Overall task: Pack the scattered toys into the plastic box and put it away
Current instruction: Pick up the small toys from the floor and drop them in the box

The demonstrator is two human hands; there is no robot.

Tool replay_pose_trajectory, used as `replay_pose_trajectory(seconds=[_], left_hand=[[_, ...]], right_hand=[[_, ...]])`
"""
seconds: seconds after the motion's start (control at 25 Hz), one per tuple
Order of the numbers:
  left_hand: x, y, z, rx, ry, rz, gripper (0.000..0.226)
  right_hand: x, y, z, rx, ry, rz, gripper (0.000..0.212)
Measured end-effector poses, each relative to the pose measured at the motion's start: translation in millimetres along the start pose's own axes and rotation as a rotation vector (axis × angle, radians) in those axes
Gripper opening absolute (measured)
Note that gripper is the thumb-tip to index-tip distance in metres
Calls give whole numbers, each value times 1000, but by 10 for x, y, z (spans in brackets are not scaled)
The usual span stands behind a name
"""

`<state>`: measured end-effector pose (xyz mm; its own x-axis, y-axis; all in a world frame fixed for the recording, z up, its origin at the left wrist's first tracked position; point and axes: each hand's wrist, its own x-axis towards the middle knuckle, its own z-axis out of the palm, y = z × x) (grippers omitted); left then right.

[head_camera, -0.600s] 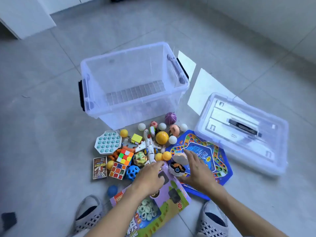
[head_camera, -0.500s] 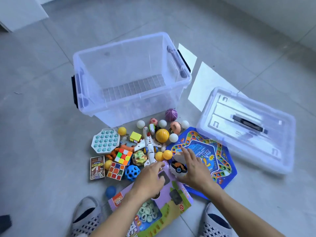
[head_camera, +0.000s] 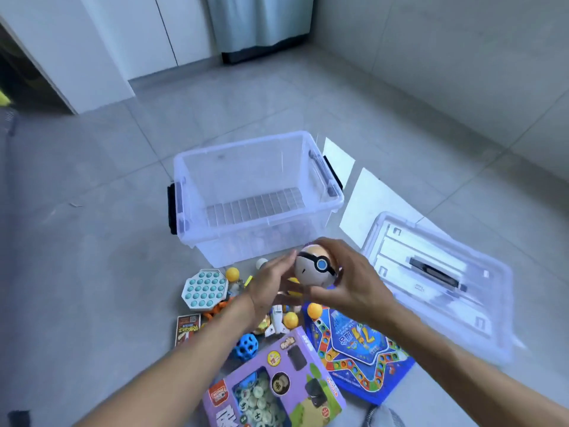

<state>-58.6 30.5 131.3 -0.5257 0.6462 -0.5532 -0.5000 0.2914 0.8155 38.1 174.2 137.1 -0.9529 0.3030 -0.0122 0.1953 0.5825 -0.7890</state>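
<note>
A white and orange toy ball point(head_camera: 311, 269) with a black band and a blue button is held up between both hands, just in front of the clear plastic box point(head_camera: 246, 241). My right hand point(head_camera: 354, 282) wraps it from the right and below. My left hand point(head_camera: 271, 288) presses its left side. The box stands open with nothing inside. Under my hands the toys lie in a heap: a teal pop-it board point(head_camera: 204, 289), yellow balls point(head_camera: 232, 273), a blue holed ball point(head_camera: 245, 346), a toy plane point(head_camera: 277, 322), a blue game board point(head_camera: 360, 349), a purple game box point(head_camera: 277, 386).
The box's clear lid point(head_camera: 437, 282) lies flat on the floor to the right. White paper sheets point(head_camera: 366, 201) lie behind it. A small card pack point(head_camera: 187, 329) lies left of the heap. White cabinets point(head_camera: 123, 41) stand at the back. The grey tile floor point(head_camera: 92, 257) stretches to the left.
Both hands lifted the toy ball from the pile up toward the box's front wall. The camera tilted up, showing more of the room.
</note>
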Motion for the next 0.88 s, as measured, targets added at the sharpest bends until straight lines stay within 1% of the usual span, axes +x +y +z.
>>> replay_pose_trajectory(seconds=[0.08, 0.16, 0.24, 0.32, 0.44, 0.52, 0.6, 0.68, 0.88], left_hand=[[-278, 537, 40, 5, -66, 77, 42], [-609, 926, 64, -33, -73, 171, 41], [-904, 1125, 59, -97, -70, 209, 44], [-1129, 1185, -12, -178, -87, 187, 48], [-1264, 1105, -142, -222, -102, 124, 54], [-1266, 1009, -171, -289, -129, 116, 54], [-1223, 937, -152, -371, -136, 164, 51], [-1163, 901, -155, -380, -105, 216, 53], [-1058, 934, -183, -384, -79, 261, 36]], right_hand=[[69, -464, -314, 55, -21, -56, 54], [42, -916, -478, 70, -6, -123, 55], [-50, -1273, -494, 42, 68, -179, 54], [-123, -1492, -441, -44, 127, -222, 49], [-148, -1608, -371, -118, 145, -226, 42], [-143, -1605, -275, -78, 132, -202, 41], [-145, -1570, -142, 22, 72, -142, 51], [-146, -1518, -30, 66, 69, -108, 59], [5, -1520, 13, -2, 200, -174, 41]])
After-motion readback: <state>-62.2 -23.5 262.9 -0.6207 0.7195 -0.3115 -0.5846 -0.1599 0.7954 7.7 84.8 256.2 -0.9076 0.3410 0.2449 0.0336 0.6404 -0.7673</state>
